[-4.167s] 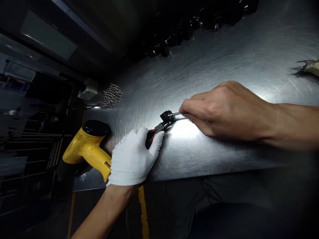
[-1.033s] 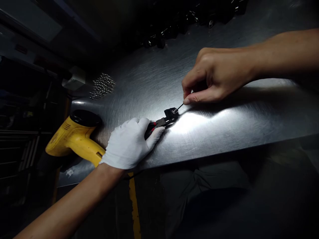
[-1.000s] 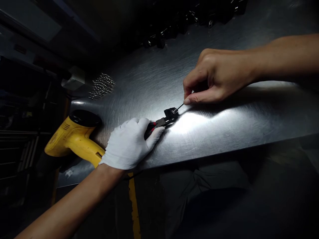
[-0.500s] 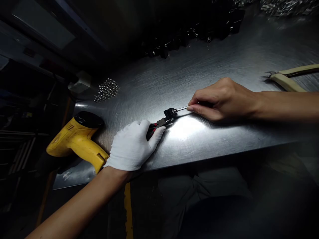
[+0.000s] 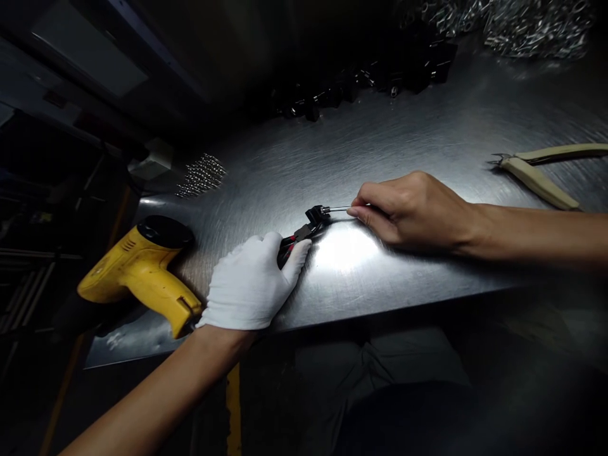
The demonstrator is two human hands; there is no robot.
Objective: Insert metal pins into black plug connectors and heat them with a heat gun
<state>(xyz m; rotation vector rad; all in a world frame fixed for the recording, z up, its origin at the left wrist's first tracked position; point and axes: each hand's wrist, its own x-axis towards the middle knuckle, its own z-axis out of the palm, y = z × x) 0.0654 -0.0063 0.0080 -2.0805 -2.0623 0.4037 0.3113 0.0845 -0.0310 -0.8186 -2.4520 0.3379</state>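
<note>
My left hand [image 5: 251, 278], in a white glove, is wrapped round pliers [image 5: 302, 233] with red and black handles. Their jaws meet a small black part [image 5: 315, 214] just above the metal table [image 5: 266, 171]. My bare right hand [image 5: 403, 209] pinches a thin metal rod [image 5: 339, 209] between thumb and fingertips. The rod's far end, a small silver fitting, touches the black part's right side. Whether the jaws grip the part or only touch it is hard to make out.
A yellow heat gun [image 5: 142, 272] lies at the left. Small silver pieces [image 5: 202, 175] sit behind it. Pale-handled cutters [image 5: 536, 168] rest at the right. Dark parts [image 5: 351, 88] and a heap of metal pieces [image 5: 536, 28] are at the back.
The camera view has shifted a little, showing more of the metal heap and cutters. My right hand sits slightly lower and further left in view; both hands keep their holds.
</note>
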